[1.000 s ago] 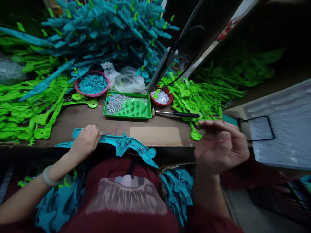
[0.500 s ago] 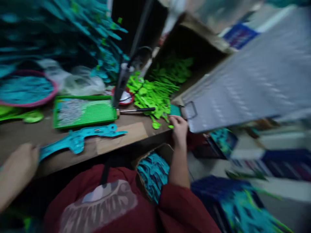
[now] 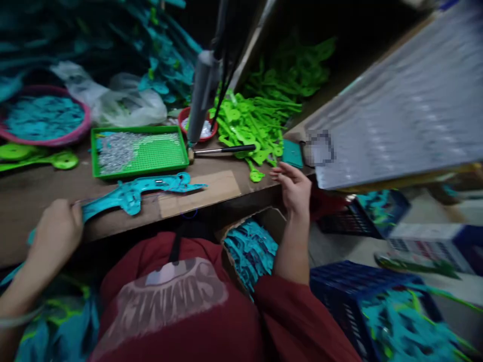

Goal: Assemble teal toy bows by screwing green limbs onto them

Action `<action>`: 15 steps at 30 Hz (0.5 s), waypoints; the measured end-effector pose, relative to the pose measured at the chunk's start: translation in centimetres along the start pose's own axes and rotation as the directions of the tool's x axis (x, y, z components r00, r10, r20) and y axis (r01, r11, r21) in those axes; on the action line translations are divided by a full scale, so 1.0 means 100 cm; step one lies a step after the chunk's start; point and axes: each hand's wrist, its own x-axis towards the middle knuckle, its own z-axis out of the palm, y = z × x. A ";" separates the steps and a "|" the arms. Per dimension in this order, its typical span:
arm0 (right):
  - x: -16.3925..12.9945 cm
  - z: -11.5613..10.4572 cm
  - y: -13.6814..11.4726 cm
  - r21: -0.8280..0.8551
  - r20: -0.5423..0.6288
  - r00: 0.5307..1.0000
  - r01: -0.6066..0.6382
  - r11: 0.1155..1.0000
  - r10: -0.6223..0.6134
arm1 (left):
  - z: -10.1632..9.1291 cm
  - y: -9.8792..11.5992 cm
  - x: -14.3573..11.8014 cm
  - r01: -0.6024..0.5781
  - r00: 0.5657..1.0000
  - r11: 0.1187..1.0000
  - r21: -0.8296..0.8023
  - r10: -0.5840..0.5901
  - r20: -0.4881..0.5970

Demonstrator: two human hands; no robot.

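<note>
My left hand (image 3: 58, 229) is closed around one end of a long teal plastic part (image 3: 130, 196). This part lies along the worktable, its far tip over a flat wooden board (image 3: 222, 188). A small metal piece shows in its upper side. Over the table's front edge, my right hand (image 3: 294, 185) has its fingers partly extended and slightly apart, with nothing visible in them. Just left of its fingertips is a heap of bright green plastic parts (image 3: 247, 125). A screwdriver (image 3: 230, 150) with a dark handle lies beside the heap.
A green tray (image 3: 162, 156) holds small silvery pieces. Behind it are a red bowl (image 3: 183, 118) and an upright grey tool (image 3: 202, 95). A pink basin (image 3: 85, 125) of teal parts stands left. Below the table are a carton (image 3: 277, 221) and a blue crate (image 3: 335, 286) with teal parts.
The view has shifted, so most things appear further right and higher. My left hand still grips the teal part. My right hand stays near the green heap, its fingers slightly more extended.
</note>
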 end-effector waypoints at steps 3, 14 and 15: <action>-0.003 -0.002 0.005 -0.076 -0.069 0.996 0.046 0.996 -0.051 | -0.003 -0.007 -0.007 0.104 0.994 0.976 0.192 -0.105 -0.004; 0.038 -0.008 0.010 -0.312 -0.021 0.990 0.126 0.942 -0.139 | -0.006 0.000 -0.010 0.026 0.999 0.963 0.268 -0.020 -0.026; 0.044 -0.003 0.008 -0.311 0.018 0.991 0.130 0.941 -0.131 | -0.008 0.001 -0.013 0.027 0.999 0.946 0.323 -0.017 -0.033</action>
